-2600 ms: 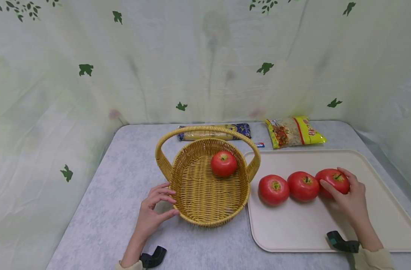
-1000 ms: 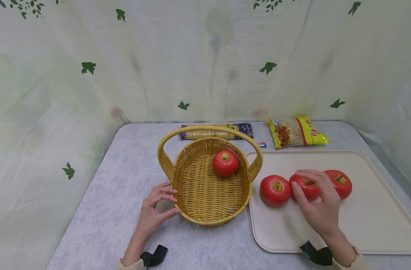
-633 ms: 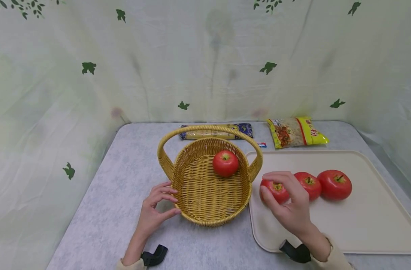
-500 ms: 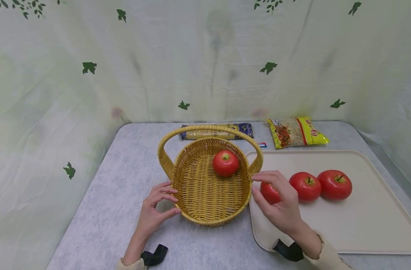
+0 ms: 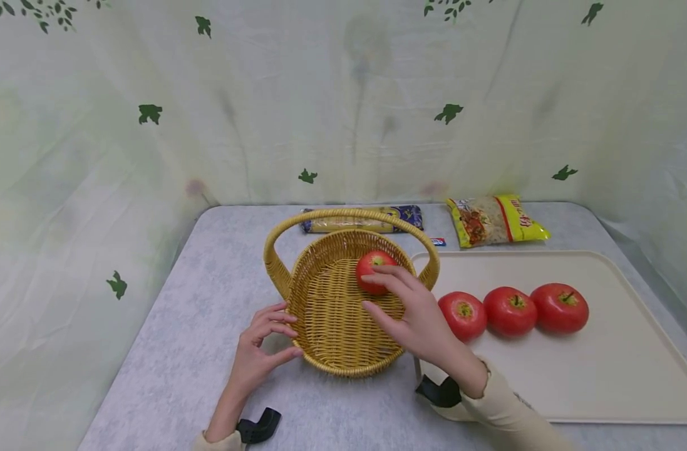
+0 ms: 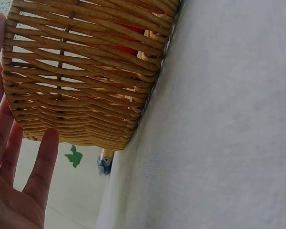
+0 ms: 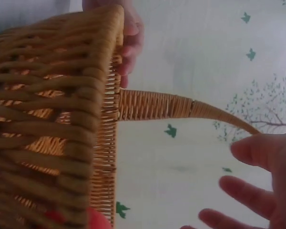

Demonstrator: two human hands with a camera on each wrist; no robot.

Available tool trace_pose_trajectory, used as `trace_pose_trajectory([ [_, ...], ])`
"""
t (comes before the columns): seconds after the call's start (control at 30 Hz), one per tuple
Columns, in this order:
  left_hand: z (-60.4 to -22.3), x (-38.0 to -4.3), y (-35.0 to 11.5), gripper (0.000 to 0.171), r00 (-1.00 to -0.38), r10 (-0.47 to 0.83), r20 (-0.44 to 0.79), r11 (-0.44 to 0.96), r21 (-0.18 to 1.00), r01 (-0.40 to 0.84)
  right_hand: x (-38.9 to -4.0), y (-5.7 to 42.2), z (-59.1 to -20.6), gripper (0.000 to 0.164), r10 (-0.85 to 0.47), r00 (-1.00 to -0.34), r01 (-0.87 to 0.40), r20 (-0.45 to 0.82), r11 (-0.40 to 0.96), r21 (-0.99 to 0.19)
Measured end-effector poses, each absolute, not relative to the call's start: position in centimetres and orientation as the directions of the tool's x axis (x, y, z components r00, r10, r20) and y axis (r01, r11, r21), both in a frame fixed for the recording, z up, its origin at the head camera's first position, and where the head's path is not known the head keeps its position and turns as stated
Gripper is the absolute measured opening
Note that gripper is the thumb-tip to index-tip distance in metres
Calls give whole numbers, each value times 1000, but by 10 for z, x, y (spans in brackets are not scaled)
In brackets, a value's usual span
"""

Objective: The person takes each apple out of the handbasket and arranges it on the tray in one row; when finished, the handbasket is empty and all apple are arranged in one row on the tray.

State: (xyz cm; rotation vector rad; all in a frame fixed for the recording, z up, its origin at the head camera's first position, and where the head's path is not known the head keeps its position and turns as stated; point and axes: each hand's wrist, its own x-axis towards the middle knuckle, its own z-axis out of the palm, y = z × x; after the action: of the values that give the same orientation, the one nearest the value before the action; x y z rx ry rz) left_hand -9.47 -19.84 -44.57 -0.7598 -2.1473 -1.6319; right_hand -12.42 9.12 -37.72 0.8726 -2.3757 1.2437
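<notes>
A round wicker basket (image 5: 343,366) with a tall hoop handle (image 5: 272,260) stands mid-table. One red apple (image 5: 368,285) lies inside it, toward the back right. My left hand (image 5: 253,354) rests its outstretched fingers and thumb against the basket's left rim; the left wrist view has these fingers (image 6: 42,167) against the woven wall. Over the basket's right side hovers my right hand (image 5: 416,313), fingers spread, holding nothing, its fingertips overlapping the apple in the head view. Three more red apples, a left one (image 5: 463,315), a middle one (image 5: 510,312) and a right one (image 5: 560,308), sit in a row.
The row of apples is on a cream tray (image 5: 614,376) right of the basket. Behind stand a long blue-ended pack (image 5: 413,217), a yellow food bag (image 5: 492,221) and a small blue-red packet (image 5: 438,242). A leaf-patterned curtain (image 5: 253,113) encloses the table.
My right hand has left the rightmost apple and swept left above the row, past the handle, to over the basket. My left hand and the apples stay in place.
</notes>
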Motion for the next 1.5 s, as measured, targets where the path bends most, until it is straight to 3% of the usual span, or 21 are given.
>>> trace_pose_trajectory([
  [0.23, -445, -94, -198, 34, -809, 206, 551, 199, 785, 586, -144, 78, -369, 42, -427, -812, -584, 398, 566, -582],
  [0.5, -445, -95, -198, 33, -812, 205, 547, 200, 788, 582, -163, 69, -362, 49, -400, -892, -445, 211, 694, -566],
  [0.9, -446, -94, -198, 33, -804, 209, 556, 194, 783, 591, -183, 64, -370, 58, -378, -926, -331, -4, 814, -477],
  [1.5, -447, -95, -198, 31, -787, 212, 579, 181, 768, 614, -186, 67, -380, 54, -366, -930, -311, -35, 834, -456],
])
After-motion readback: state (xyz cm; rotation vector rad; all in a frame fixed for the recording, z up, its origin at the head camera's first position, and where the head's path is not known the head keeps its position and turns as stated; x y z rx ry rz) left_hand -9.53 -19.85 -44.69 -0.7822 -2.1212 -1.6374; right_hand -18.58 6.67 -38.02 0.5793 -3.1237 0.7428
